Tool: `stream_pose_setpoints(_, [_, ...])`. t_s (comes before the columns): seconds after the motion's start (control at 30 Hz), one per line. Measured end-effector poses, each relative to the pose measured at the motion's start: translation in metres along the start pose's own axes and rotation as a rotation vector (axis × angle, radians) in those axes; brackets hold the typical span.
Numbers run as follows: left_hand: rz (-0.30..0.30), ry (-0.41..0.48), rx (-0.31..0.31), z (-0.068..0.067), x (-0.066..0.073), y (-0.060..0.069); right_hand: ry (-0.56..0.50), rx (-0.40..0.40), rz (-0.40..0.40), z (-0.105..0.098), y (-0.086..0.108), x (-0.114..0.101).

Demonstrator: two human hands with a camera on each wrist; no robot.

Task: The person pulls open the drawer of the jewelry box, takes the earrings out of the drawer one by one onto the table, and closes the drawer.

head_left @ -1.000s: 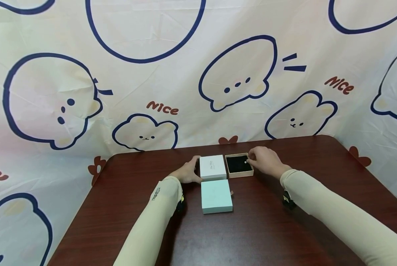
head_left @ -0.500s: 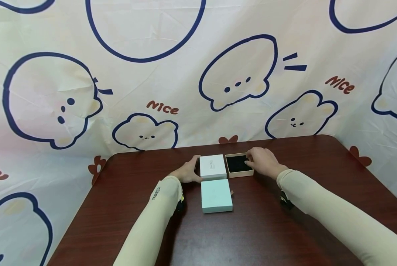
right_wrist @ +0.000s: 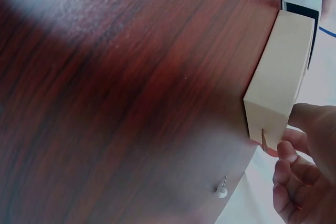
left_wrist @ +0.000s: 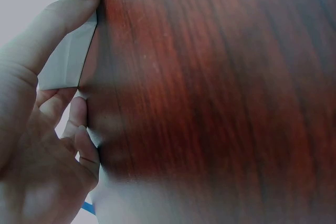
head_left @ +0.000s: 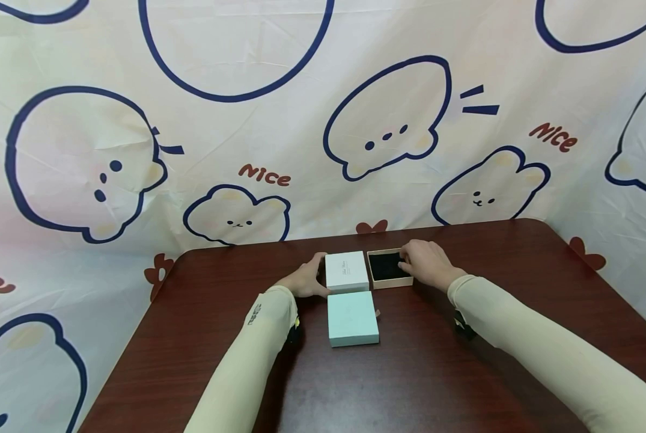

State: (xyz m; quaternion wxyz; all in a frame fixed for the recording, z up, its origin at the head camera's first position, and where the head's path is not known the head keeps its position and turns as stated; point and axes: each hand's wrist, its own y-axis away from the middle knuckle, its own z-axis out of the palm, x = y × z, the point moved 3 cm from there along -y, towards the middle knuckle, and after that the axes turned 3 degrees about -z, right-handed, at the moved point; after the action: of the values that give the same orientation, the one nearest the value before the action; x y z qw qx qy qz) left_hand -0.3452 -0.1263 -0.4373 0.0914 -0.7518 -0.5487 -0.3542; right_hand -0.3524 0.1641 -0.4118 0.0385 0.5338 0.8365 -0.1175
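My left hand (head_left: 303,281) grips the white box (head_left: 346,272), its thumb on the near side and fingers round the left and far sides. Right of that stands a shallow cream box (head_left: 377,285) with a black pad (head_left: 384,266) in it. My right hand (head_left: 429,263) reaches over its right wall, thumb and finger pinched at the pad. The pearl stud earring at those fingertips is covered by the hand now. Another pearl stud (right_wrist: 222,191) lies on the table in the right wrist view. A mint-green box (head_left: 353,320) sits in front of the white one.
The dark red wooden table (head_left: 420,367) carries all the boxes near its far edge. A small brown tab (head_left: 377,314) sticks out beside the mint-green box, and another tab (right_wrist: 264,140) shows on the cream box's side. Behind hangs a printed cloth (head_left: 312,138).
The right hand has shifted slightly left, further over the black pad, and the white pearl at its fingertips has gone from sight. The left hand and the boxes stay in place.
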Motion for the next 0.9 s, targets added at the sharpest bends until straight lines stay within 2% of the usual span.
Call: stream_pose_setpoints(0.9, [0.010, 0.010, -0.001, -0.0001, -0.0010, -0.0001, -0.005, -0.039, 0.035, 0.0051, -0.0005, -0.0013])
